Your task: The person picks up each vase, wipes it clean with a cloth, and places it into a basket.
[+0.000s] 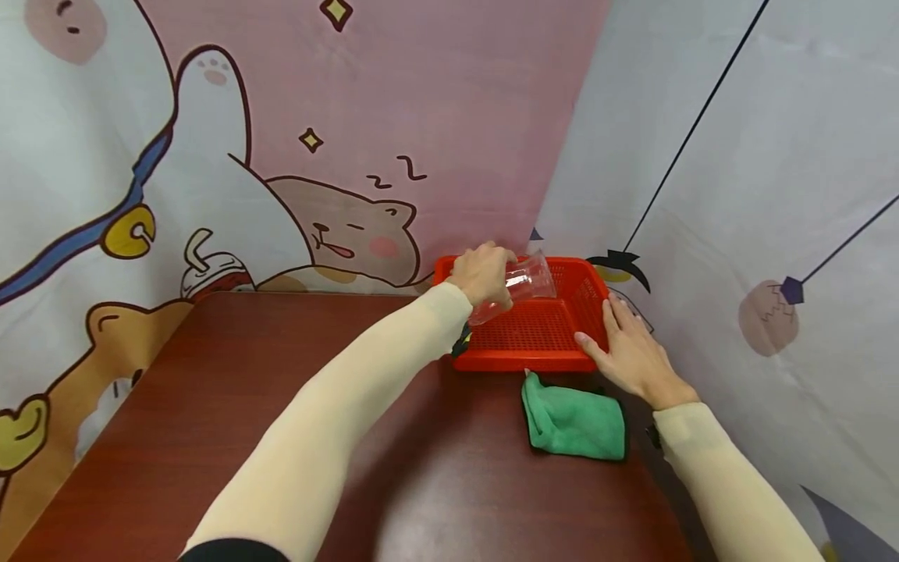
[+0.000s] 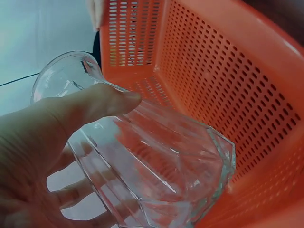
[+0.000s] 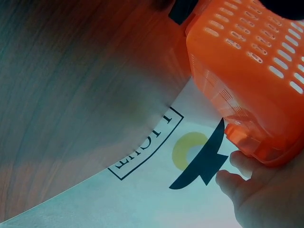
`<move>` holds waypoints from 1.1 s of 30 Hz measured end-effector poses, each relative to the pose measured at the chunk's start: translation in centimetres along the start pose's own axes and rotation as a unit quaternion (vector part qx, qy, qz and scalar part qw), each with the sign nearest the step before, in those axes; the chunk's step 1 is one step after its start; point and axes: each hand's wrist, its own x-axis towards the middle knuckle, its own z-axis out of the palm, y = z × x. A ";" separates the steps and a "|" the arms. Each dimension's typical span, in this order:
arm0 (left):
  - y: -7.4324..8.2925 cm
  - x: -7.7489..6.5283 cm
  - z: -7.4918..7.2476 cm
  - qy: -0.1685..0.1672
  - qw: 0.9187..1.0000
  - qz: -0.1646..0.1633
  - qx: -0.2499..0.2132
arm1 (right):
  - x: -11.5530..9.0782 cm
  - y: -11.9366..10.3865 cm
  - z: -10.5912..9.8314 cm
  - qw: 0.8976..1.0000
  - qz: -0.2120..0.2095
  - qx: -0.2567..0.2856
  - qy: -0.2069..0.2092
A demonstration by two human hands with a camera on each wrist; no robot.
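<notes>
My left hand [image 1: 481, 273] grips a clear glass vase [image 1: 531, 279] over the red plastic basket [image 1: 527, 361]. In the left wrist view the vase [image 2: 173, 164] lies tilted, its flared mouth near my wrist and its thick faceted base pointing into the basket. The thumb [image 2: 107, 100] presses on the upper side while the other fingers wrap beneath, seen through the glass. At the basket's right wall rests my right hand [image 1: 635, 355], fingers fairly straight and thumb near the front right corner. The right wrist view has its fingertips [image 3: 242, 164] at the basket's rim.
A folded green cloth [image 1: 579, 421] lies on the brown wooden table [image 1: 281, 406], just in front of the basket. Behind and to the right hangs a printed cartoon backdrop [image 1: 477, 117], close to the basket and the table's edges.
</notes>
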 end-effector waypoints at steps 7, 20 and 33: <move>0.1 1.3 1.2 -0.025 0.999 -0.015 0.015 | 0.5 -0.1 -0.1 1.000 -0.002 -0.008 0.011; 1.2 2.9 4.5 -0.093 0.993 -0.028 0.062 | 0.5 0.0 0.3 1.000 -0.001 -0.006 0.005; 2.1 3.1 5.6 -0.078 0.994 0.010 0.072 | 0.3 0.0 0.4 1.000 0.007 -0.004 0.008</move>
